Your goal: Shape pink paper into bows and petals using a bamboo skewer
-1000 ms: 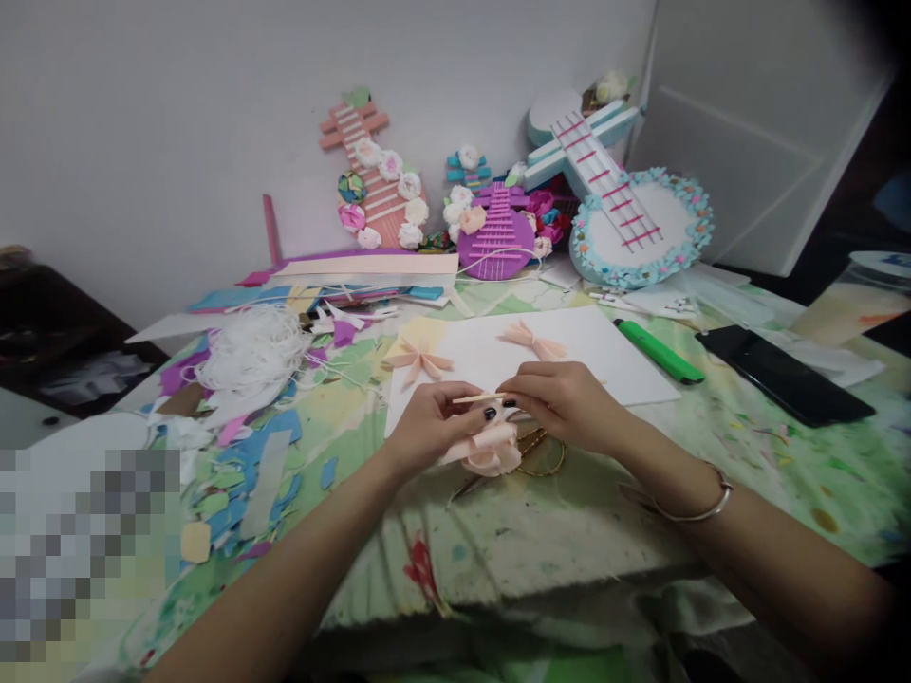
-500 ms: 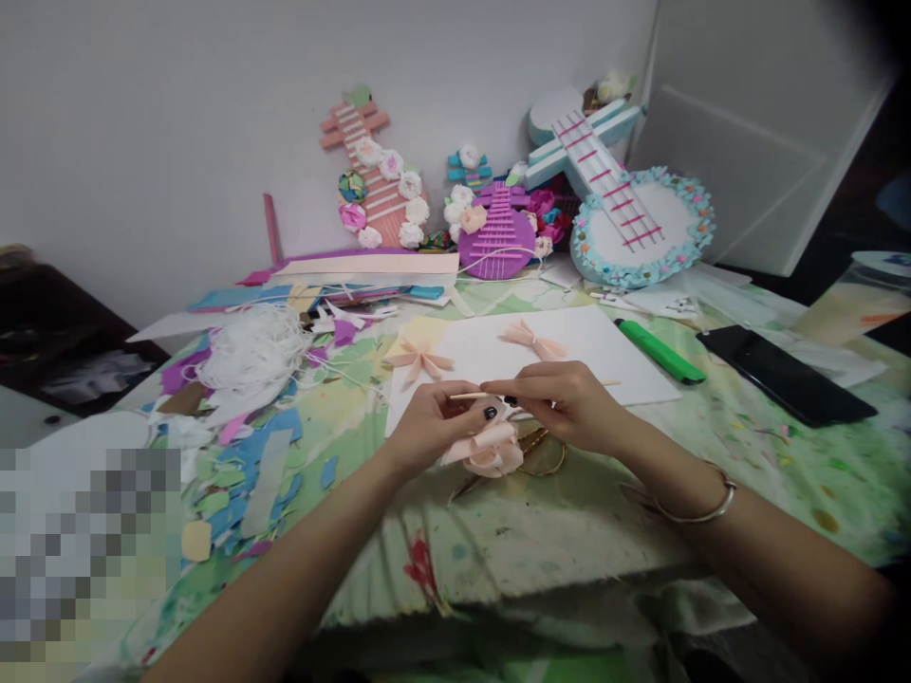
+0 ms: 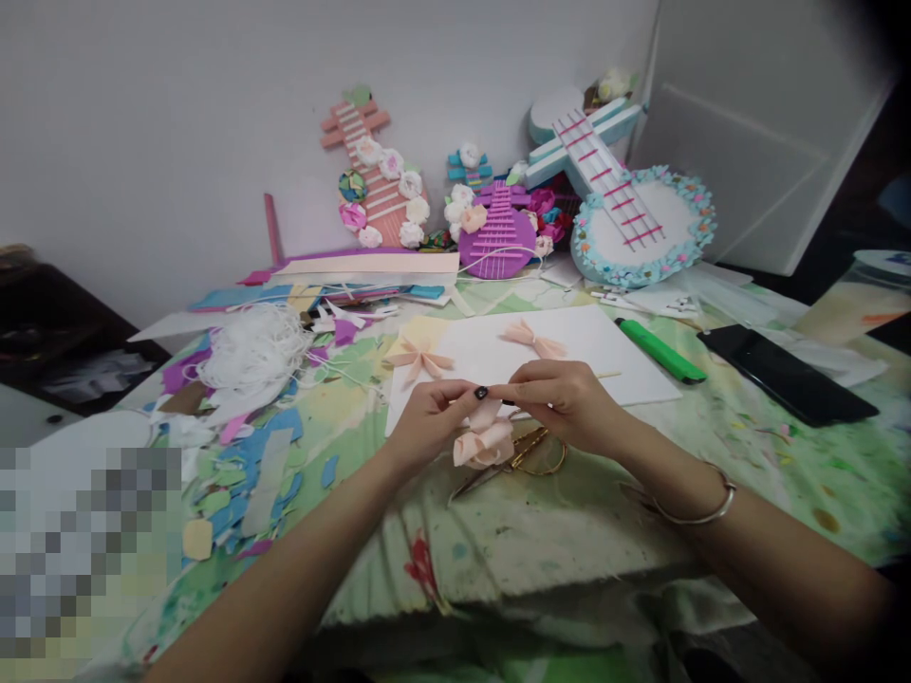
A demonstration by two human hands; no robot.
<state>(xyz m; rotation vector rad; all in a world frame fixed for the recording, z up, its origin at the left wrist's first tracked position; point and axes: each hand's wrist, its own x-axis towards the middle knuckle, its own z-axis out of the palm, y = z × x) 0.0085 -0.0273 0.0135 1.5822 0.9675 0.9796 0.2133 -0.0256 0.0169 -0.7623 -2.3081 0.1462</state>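
Note:
My left hand [image 3: 431, 422] is closed in a pinch on a peach paper flower [image 3: 484, 446], whose ruffled folds hang below the fingers. Its dark-nailed thumb lies on top, meeting the fingertips of my right hand [image 3: 573, 403]. That hand is closed on a thin wooden stick [image 3: 609, 375]; one end pokes out behind the knuckles, and the other end is hidden by the fingers. Beneath the flower, gold-handled scissors [image 3: 542, 453] lie on the tablecloth. Just beyond my hands, two peach pleated paper pieces [image 3: 421, 360] rest around a white sheet [image 3: 476, 341].
To the right lie a green box cutter [image 3: 660, 351] and a black phone [image 3: 787, 373]. Tangled white string [image 3: 250, 356] and blue paper scraps [image 3: 285, 422] cover the left side. Decorated paper instruments, including a light-blue one [image 3: 644, 228] and a purple one [image 3: 498, 232], lean against the wall.
My left thumb has moved up over the fingertips, and the stick's left end no longer shows. The flower has turned and shifted slightly left, uncovering more of the scissors.

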